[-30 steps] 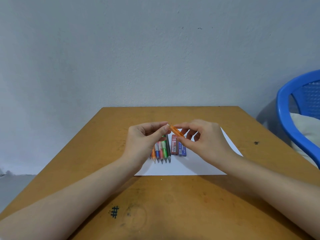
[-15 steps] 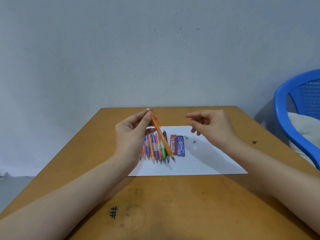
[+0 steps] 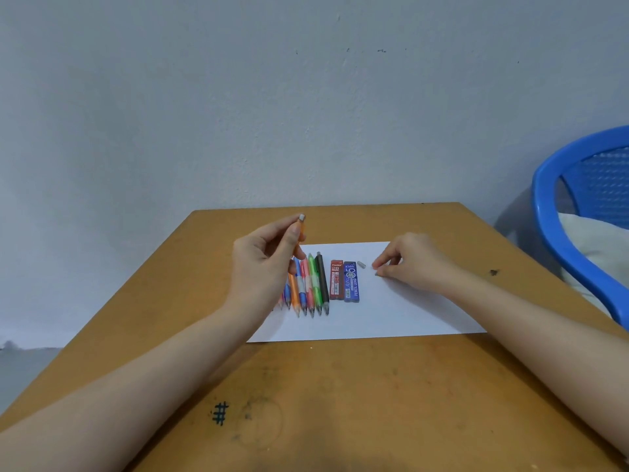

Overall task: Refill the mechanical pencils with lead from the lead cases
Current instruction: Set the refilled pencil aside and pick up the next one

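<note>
Pencil (image 3: 301,230): upright, clamped in left hand (image 3: 262,265) fingers, left of cases (image 3: 350,282). Right hand (image 3: 413,264): nearer, just right of cases; fingers curled at cap (image 3: 376,274), grip unclear.

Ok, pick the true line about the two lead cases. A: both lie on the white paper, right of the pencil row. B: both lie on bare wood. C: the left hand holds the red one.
A: the red lead case and blue lead case lie side by side on the white paper, right of the pencil row.
</note>
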`<action>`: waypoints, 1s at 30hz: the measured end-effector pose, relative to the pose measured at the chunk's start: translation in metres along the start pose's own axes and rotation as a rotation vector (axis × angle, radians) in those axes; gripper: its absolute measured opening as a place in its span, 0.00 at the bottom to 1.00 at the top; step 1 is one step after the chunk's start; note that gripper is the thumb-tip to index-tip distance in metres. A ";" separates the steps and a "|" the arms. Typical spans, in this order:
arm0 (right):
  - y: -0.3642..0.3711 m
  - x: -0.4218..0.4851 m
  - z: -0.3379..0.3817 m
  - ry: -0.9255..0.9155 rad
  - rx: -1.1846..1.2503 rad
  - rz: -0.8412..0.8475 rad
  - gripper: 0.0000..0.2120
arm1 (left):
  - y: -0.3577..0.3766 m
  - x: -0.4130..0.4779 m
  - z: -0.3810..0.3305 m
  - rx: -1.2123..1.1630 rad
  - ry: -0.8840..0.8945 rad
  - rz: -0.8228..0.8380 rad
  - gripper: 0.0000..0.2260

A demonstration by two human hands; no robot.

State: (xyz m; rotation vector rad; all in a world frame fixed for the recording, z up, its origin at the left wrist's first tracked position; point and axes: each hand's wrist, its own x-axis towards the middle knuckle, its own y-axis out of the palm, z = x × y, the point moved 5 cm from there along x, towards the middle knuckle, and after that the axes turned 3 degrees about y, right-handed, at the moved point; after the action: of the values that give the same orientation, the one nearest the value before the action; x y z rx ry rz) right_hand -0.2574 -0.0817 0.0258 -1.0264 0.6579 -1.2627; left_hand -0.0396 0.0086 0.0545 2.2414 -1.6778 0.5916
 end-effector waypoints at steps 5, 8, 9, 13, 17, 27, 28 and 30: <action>0.000 -0.003 0.005 -0.046 -0.020 -0.011 0.05 | 0.004 0.001 0.008 0.110 0.013 0.079 0.06; -0.003 -0.005 0.013 -0.092 0.013 -0.068 0.06 | 0.006 0.001 0.012 0.176 0.024 0.144 0.06; -0.006 -0.007 0.017 -0.120 0.035 -0.097 0.06 | 0.006 0.001 0.013 0.207 0.037 0.167 0.06; -0.016 -0.022 0.041 -0.253 0.170 -0.225 0.04 | 0.010 -0.001 0.010 0.324 0.114 0.232 0.09; -0.018 -0.037 0.059 -0.365 0.278 -0.258 0.04 | 0.011 -0.001 0.014 0.330 0.141 0.236 0.07; -0.014 -0.041 0.065 -0.433 0.323 -0.278 0.04 | 0.013 -0.002 0.015 0.302 0.162 0.246 0.07; -0.013 -0.041 0.064 -0.434 0.321 -0.281 0.04 | 0.013 -0.002 0.014 0.302 0.165 0.249 0.07; -0.012 -0.040 0.064 -0.435 0.318 -0.289 0.04 | 0.014 -0.003 0.013 0.308 0.172 0.257 0.06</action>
State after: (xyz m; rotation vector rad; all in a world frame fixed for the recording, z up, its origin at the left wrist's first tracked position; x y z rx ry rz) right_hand -0.2168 -0.0263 0.0589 -1.1039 -0.0286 -1.2824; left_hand -0.0516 0.0012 0.0413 2.1034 -1.9061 1.1410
